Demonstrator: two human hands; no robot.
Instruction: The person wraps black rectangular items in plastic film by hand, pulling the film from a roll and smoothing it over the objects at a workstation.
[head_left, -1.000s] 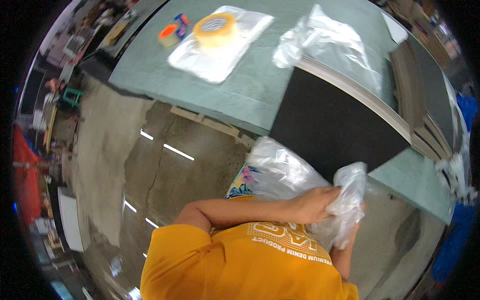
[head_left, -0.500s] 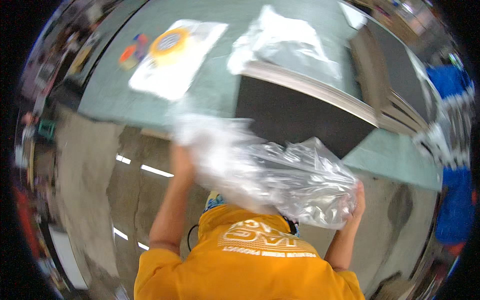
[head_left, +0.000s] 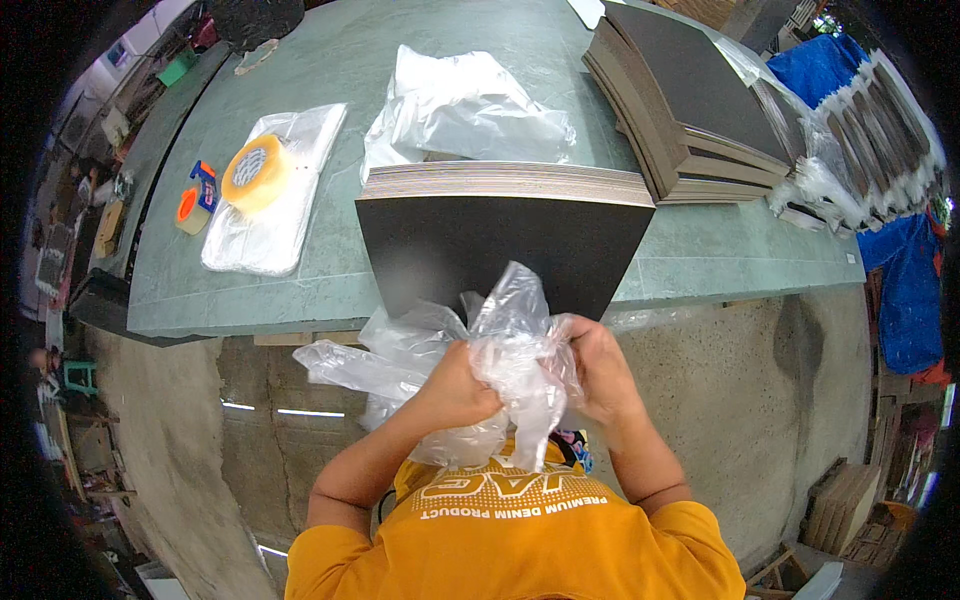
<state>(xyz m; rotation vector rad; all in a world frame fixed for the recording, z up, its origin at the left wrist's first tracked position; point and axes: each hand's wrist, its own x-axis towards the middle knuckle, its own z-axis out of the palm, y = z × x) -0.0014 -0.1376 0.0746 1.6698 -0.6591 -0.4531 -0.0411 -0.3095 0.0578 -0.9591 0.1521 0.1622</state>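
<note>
A clear plastic bag [head_left: 520,350] is bunched up between my two hands, close to my chest and in front of the table edge. My left hand [head_left: 458,392] is closed in a fist around its gathered plastic, with loose folds trailing off to the left. My right hand [head_left: 598,370] grips the other side of the bunch, fingers curled. Just beyond the hands stands a stack of black boards [head_left: 500,240], its pale edges facing up and its black face toward me. Crumpled white plastic [head_left: 470,105] lies right behind that stack.
On the green table [head_left: 700,270], a roll of yellow tape [head_left: 252,172] sits on flat plastic bags [head_left: 285,220], with a tape dispenser [head_left: 198,198] beside it. More dark boards [head_left: 690,90] are piled at the right, next to plastic-wrapped packs [head_left: 870,140].
The bag was spread wide between my hands; now it is crumpled and both hands are close together. My view has shifted, so the table sits differently in the picture.
</note>
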